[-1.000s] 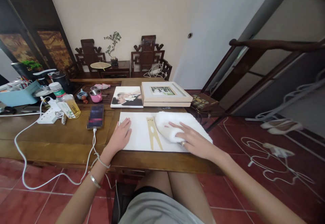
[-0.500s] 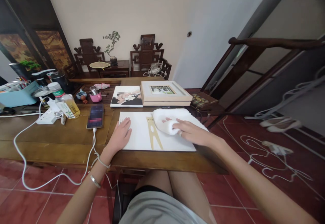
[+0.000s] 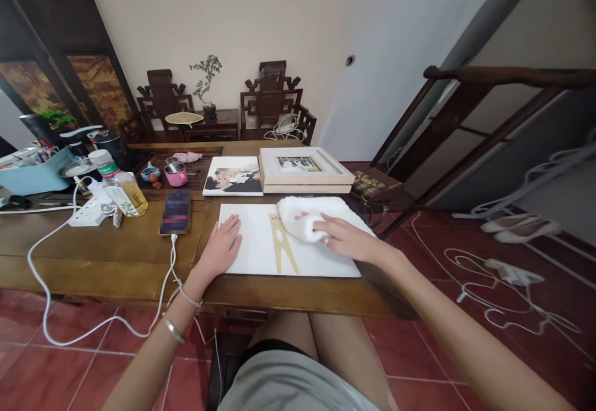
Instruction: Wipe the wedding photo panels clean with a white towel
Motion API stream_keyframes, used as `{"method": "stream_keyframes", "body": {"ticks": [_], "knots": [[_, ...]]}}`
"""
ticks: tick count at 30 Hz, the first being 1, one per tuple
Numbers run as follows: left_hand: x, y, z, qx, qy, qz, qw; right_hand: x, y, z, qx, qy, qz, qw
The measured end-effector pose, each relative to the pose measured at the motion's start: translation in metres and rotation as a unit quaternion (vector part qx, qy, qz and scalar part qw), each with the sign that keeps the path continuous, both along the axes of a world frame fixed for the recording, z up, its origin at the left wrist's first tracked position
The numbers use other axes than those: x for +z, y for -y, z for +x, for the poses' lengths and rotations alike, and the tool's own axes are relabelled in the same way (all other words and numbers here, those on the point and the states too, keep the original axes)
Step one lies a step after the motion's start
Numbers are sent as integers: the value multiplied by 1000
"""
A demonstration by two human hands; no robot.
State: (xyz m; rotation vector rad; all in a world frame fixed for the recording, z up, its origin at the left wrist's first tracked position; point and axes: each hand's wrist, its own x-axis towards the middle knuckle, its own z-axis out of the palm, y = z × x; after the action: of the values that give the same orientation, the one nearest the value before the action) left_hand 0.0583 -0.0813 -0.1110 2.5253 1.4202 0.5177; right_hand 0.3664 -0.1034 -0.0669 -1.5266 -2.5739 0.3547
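Note:
A flat white panel (image 3: 249, 252) with a gold, compass-like shape (image 3: 282, 246) on its face lies at the table's front edge. My left hand (image 3: 225, 243) rests flat on the panel's left side, fingers stretched out. In my right hand (image 3: 344, 236) is a fluffy white cloth (image 3: 295, 212), bunched under the fingers and pressed on the panel's upper right part. The cloth hides that part of the panel and the top right of the gold shape.
Behind the panel lie a photo print (image 3: 233, 176) and stacked picture frames (image 3: 305, 169). To the left are a charging phone (image 3: 176, 212), a pink cup (image 3: 176, 174), a bottle (image 3: 121, 187) and a power strip (image 3: 90, 209). A white cable (image 3: 46, 299) hangs over the table's front edge.
My right hand has slid slightly up and to the left with the cloth on the panel. My left hand stays flat in the same place.

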Motion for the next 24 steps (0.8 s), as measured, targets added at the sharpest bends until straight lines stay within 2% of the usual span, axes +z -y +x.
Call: {"method": "stream_keyframes", "body": {"ticks": [3, 6, 9, 14, 17, 20, 24], "knots": [[0, -1, -1, -2, -2, 0, 1000, -5, -20, -10, 2, 6, 48, 999], [0, -2, -1, -5, -2, 3, 1000, -5, -15, -16, 9, 7, 74, 997], [0, -1, -1, -6, -2, 3, 1000, -1, 10, -12, 9, 1, 56, 998], [1, 1, 0, -2, 4, 6, 1000, 8, 68, 3, 4, -2, -22, 1000], [2, 1, 0, -3, 2, 4, 1000, 10, 89, 9, 9, -7, -50, 999], [2, 1, 1, 1, 0, 0, 1000, 8, 83, 9, -8, -16, -58, 998], [3, 1, 0, -1, -4, -2, 1000, 4, 42, -6, -17, -38, -43, 998]]}}
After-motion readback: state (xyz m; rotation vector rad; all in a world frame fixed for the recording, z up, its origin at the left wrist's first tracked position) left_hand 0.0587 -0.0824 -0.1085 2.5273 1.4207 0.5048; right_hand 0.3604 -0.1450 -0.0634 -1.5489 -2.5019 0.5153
